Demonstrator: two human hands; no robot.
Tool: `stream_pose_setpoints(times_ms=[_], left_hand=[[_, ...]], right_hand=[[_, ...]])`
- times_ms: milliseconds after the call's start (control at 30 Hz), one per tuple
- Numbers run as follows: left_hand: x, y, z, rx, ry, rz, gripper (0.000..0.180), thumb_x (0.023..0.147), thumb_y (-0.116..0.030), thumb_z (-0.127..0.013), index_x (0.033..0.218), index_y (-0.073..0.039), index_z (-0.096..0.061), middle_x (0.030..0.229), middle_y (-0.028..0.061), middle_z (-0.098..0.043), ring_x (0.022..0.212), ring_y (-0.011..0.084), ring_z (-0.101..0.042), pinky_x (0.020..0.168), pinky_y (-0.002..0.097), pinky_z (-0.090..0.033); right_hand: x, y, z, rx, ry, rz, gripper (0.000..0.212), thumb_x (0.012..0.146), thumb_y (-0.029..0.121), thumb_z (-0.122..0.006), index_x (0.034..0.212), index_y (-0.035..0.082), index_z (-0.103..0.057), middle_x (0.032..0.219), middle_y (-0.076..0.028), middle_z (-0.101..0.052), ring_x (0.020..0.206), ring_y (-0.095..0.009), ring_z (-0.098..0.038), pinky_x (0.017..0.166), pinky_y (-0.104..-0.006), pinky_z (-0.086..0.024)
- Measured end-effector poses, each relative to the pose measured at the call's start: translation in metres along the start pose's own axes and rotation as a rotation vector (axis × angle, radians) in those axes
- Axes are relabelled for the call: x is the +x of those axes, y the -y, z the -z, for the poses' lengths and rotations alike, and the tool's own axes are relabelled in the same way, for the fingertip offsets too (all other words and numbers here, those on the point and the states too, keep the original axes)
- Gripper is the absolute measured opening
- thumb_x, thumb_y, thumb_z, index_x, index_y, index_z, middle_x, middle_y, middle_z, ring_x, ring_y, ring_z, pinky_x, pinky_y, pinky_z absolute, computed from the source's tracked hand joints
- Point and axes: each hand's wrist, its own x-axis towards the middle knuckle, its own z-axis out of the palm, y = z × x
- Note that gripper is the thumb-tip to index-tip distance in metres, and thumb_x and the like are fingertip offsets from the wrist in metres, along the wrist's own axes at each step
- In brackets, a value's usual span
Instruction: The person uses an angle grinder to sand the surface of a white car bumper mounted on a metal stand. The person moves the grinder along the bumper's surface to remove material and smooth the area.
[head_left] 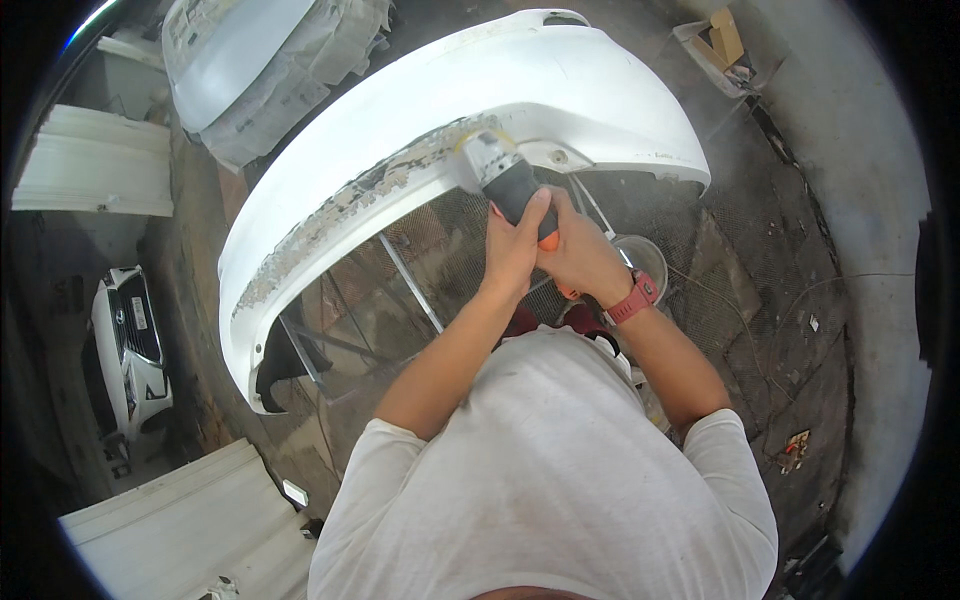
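Both my hands are closed around an angle grinder (512,190) with a silver head and a black and orange body. My left hand (512,248) wraps its left side. My right hand (583,250), with a red watch at the wrist, grips the body from the right. The grinder's head meets the lower edge of a white car bumper (420,105), and its disc is blurred. Along that edge runs a rough grey strip (345,205) of stripped, chipped paint, reaching left from the grinder. Pale dust hangs around the disc.
Thin metal stand legs (410,283) show under the bumper. A round bucket (645,262) and a loose cable (735,310) are at right, beside a grey wall (850,130). Farther left are a paper-masked panel (240,70), another bumper with grille (135,345) and a white ribbed panel (190,525).
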Motion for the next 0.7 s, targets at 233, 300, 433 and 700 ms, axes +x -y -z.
stream_pose_setpoints(times_ms=[233,300,433,700], left_hand=[[0.004,0.006,-0.004,-0.034,-0.014,-0.003,0.054,0.102,-0.03,-0.086,0.138,0.001,-0.059,0.124,0.0123,-0.073,0.113,0.0187,-0.07,0.101,0.0356,-0.058],[0.003,-0.003,-0.002,-0.041,-0.007,-0.005,0.054,0.102,-0.03,-0.086,0.138,0.0,-0.059,0.122,0.0122,-0.073,0.112,0.0188,-0.071,0.1,0.0355,-0.059],[-0.001,-0.002,0.008,0.035,-0.087,-0.09,0.051,0.103,-0.03,-0.085,0.137,-0.001,-0.06,0.123,0.0114,-0.073,0.111,0.0178,-0.071,0.099,0.0363,-0.06],[-0.003,0.008,0.039,0.038,-0.141,-0.091,0.054,0.101,-0.033,-0.087,0.136,0.001,-0.063,0.122,0.0111,-0.074,0.111,0.0176,-0.071,0.1,0.0363,-0.059]], right_hand=[[0.0,-0.01,0.0,-0.016,-0.007,0.068,0.083,0.091,0.036,-0.086,0.154,0.003,-0.043,0.115,-0.035,-0.077,0.109,-0.054,-0.076,0.091,-0.0562,-0.06],[0.004,-0.006,-0.002,0.002,0.0,0.035,0.085,0.091,0.038,-0.086,0.155,0.003,-0.043,0.116,-0.036,-0.077,0.109,-0.055,-0.076,0.091,-0.0569,-0.06],[0.005,0.006,-0.006,-0.056,0.073,0.024,0.084,0.092,0.039,-0.085,0.155,0.002,-0.043,0.114,-0.036,-0.077,0.108,-0.056,-0.076,0.09,-0.0578,-0.06],[0.009,0.016,-0.031,-0.101,0.063,0.067,0.082,0.093,0.036,-0.083,0.154,0.002,-0.041,0.104,-0.035,-0.078,0.1,-0.056,-0.077,0.084,-0.0564,-0.06]])
